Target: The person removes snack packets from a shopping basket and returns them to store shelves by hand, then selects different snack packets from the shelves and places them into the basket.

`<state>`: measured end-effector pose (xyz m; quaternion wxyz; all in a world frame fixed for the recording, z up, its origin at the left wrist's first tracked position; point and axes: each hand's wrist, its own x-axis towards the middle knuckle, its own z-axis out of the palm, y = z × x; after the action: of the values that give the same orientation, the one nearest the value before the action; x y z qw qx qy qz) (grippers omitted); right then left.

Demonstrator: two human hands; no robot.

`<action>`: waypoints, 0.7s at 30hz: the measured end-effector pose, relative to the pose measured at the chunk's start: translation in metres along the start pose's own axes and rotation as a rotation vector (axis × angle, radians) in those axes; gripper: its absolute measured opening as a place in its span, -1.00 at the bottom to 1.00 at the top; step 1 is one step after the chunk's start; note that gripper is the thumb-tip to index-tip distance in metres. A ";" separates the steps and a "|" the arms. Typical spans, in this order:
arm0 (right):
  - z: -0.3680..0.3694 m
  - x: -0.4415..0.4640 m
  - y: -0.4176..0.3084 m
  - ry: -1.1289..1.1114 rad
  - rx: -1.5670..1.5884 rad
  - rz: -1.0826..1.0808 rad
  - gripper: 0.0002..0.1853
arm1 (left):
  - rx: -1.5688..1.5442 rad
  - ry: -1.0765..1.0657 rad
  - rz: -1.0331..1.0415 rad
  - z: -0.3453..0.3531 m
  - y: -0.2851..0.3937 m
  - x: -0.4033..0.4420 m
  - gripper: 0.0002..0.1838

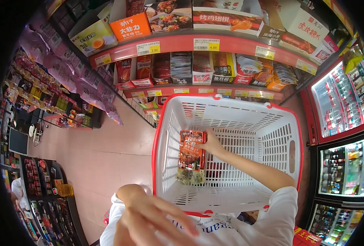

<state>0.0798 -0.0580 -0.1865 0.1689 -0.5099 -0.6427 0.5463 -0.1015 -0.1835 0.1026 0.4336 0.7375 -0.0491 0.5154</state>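
A white plastic shopping basket (268,110) with a red rim stands in front of my body. Inside it, at the left end, my right hand (211,144) grips the upper right side of an orange-red snack packet (191,152), thumb over its front. Below that packet lie some pale greenish small packets (192,177), partly covered. My left hand (151,219) is raised close to the camera, outside the basket's near left corner. Its fingers stretch out, blurred by motion, with nothing seen in them.
Shelves (178,88) of boxed snacks with price tags stand just beyond the basket. Drink fridges (343,164) line the right side. Hanging purple bags (81,80) and dark racks (53,197) are on the left, beside a tiled floor (108,149).
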 end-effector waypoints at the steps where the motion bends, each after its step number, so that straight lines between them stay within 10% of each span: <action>1: 0.000 0.000 0.000 -0.027 0.012 -0.014 -0.37 | 0.047 0.048 -0.042 0.001 -0.008 -0.003 -0.60; 11: -0.071 -0.008 -0.108 -0.197 -0.220 -0.321 -0.49 | 0.485 0.478 -0.783 -0.010 -0.039 -0.024 -0.46; 21: -0.124 -0.077 -0.207 -0.054 0.191 -0.530 -0.53 | 0.591 0.666 -0.677 -0.025 -0.071 -0.032 0.05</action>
<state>0.1113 -0.0329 0.0643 0.3359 -0.2910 -0.7035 0.5546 -0.0968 -0.1342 0.0372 0.3420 0.5997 0.4764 0.5445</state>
